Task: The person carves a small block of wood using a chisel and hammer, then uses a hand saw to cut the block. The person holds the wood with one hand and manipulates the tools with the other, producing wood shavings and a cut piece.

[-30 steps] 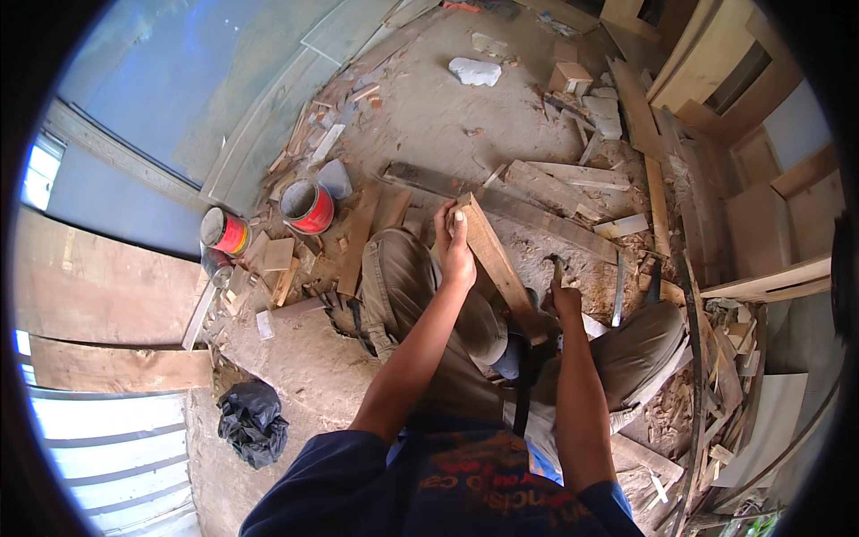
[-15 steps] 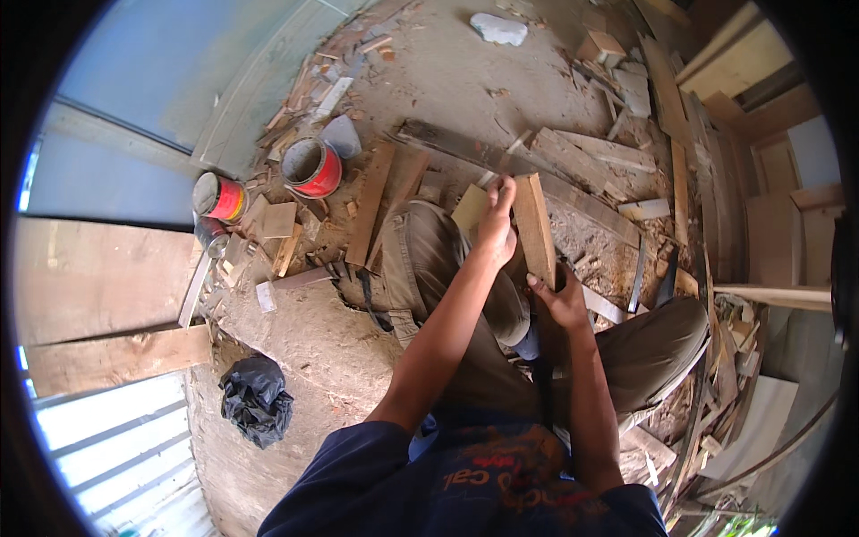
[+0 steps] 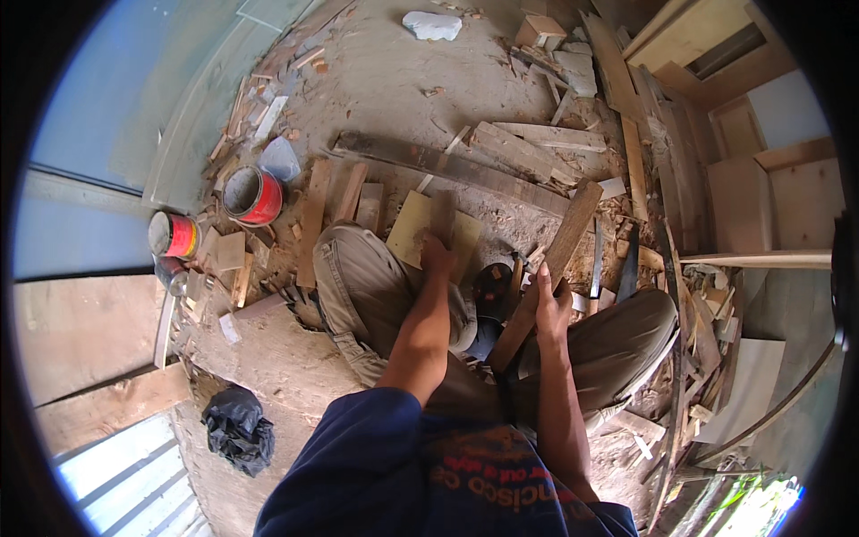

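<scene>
My right hand (image 3: 552, 306) is closed around a long wooden batten (image 3: 573, 228). The batten slants from between my legs up to the far right. My left hand (image 3: 437, 257) is lowered in front of my left knee, away from the batten, with its fingers curled and partly hidden. A blurred brown flat piece (image 3: 441, 213) rises from that hand; its kind is not clear. Under and beside it lies a yellowish flat sheet or board (image 3: 410, 224). A dark round object (image 3: 493, 283) sits between the two hands.
A long dark plank (image 3: 429, 161) lies across the floor ahead, with loose boards (image 3: 523, 152) behind it. Two red cans (image 3: 253, 195) stand at the left. A black plastic bag (image 3: 237, 430) lies lower left; wooden frames (image 3: 769, 179) stand at the right.
My left hand has let go of the batten's upper end and dropped down to the brown piece. The batten now leans to the right in my right hand. The view has shifted.
</scene>
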The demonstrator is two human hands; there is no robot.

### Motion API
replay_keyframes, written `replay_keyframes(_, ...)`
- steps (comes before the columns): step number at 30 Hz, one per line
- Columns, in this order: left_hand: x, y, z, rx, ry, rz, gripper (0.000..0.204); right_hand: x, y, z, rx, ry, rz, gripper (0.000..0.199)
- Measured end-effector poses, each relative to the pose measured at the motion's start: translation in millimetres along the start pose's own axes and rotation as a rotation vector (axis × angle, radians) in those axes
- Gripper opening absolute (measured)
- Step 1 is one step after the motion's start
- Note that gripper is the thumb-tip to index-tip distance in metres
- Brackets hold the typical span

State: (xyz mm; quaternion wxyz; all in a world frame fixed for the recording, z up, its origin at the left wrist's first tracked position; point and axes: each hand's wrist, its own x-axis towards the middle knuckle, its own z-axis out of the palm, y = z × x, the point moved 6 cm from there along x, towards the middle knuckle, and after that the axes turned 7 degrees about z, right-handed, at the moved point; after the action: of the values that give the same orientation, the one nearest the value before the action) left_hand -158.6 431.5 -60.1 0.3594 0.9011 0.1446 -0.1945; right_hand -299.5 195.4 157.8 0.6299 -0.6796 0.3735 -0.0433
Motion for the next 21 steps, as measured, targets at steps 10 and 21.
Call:
replay_keyframes(10,-68.9,223.0,-198.3,-0.779,-0.288,0.781,0.085,7.8,-90.3,16.2,0.146,-0.202,-0.059,0.05)
replay_keyframes(21,-138.0,212.3,-149.5,-0.889,-0.234,0.487,0.066,12.0,-91.1,38.1,0.284,-0.303,0.051,0.104)
